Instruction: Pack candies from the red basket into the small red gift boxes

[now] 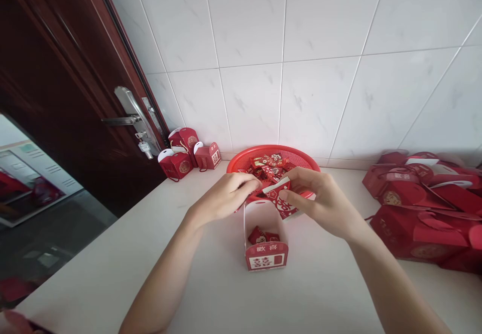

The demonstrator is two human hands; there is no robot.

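Note:
An open red gift box (266,262) with white lining and gold-and-white characters stands on the white table, with a few red-wrapped candies (263,236) inside. Behind it, my right hand (320,198) pinches a red packet (277,193) with white print and a serrated edge between thumb and fingers. My left hand (226,193) is above the box's back left side, its fingers curled together by the basket's front edge; what they hold, if anything, is hidden. Red-wrapped candies (269,165) fill the red plastic basket (241,156) just beyond both hands.
Several closed red boxes (176,165) stand at the back left beside a dark wooden door (68,47) with keys in its lock. A pile of red boxes (417,233) covers the table's right end. White wall tiles (248,98) rise behind the table (312,294).

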